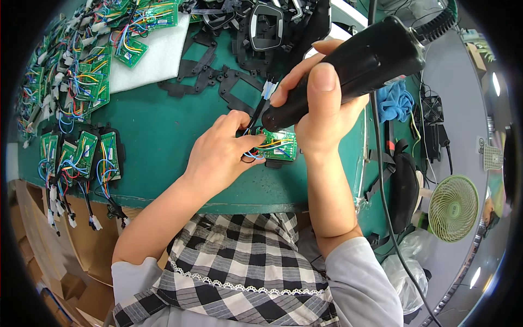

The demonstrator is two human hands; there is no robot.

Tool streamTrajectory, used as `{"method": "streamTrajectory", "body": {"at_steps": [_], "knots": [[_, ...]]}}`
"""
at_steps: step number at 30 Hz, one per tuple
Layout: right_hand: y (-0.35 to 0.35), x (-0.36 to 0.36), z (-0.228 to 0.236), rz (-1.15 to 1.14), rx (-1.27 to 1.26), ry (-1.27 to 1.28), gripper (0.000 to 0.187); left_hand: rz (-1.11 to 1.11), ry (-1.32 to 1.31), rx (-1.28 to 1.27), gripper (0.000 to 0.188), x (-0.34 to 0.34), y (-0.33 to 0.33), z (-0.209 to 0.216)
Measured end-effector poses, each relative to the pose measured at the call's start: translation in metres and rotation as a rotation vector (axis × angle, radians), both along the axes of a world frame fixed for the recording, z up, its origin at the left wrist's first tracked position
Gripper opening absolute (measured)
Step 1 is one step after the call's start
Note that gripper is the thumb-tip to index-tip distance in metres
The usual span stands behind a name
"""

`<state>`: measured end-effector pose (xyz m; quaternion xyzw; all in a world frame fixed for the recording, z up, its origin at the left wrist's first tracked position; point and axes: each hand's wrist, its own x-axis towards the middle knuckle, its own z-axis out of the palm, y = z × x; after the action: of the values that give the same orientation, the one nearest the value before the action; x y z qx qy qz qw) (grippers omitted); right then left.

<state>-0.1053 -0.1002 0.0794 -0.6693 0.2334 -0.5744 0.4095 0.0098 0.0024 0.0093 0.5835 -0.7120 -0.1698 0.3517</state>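
My right hand (pixel 329 117) is wrapped around a black electric screwdriver (pixel 359 60), tilted so that its nose points down over a green circuit board (pixel 283 146). The board lies on a black plastic bracket (pixel 280 163), with yellow, white, blue and red wires across it. My left hand (pixel 220 147) grips the board's left edge, thumb and fingers closed around the wires there. A black cable with a white connector (pixel 268 89) runs up from beside those fingers. The screwdriver's tip is hidden behind its body and my fingers, so contact with the board cannot be seen.
Several boards on brackets (pixel 86 152) stand at the left table edge, wires hanging over. More wired boards (pixel 90 82) are heaped behind, partly on white foam (pixel 155 68). Black plastic frames (pixel 239 87) lie at the back. The screwdriver's cord (pixel 384 191) hangs right, near a green fan (pixel 454 209).
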Motion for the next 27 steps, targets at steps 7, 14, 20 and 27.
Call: {"method": "streamTrajectory", "body": {"at_steps": [7,14,20,27], "knots": [[-0.002,0.0,-0.001,0.101,-0.034,0.036,0.065,-0.001,0.02,0.037,0.037,-0.001,0.001,0.0],[-0.008,-0.03,0.018,-0.094,-0.032,-0.046,0.065,-0.037,0.029,0.066,0.043,0.002,0.0,0.003],[-0.039,-0.077,0.057,-0.338,-0.249,-0.031,0.065,-0.087,0.081,0.19,0.035,0.01,-0.007,0.006],[-0.039,-0.068,0.048,-0.368,-0.267,-0.05,0.065,-0.022,0.116,0.166,0.021,0.005,-0.011,-0.002]]}}
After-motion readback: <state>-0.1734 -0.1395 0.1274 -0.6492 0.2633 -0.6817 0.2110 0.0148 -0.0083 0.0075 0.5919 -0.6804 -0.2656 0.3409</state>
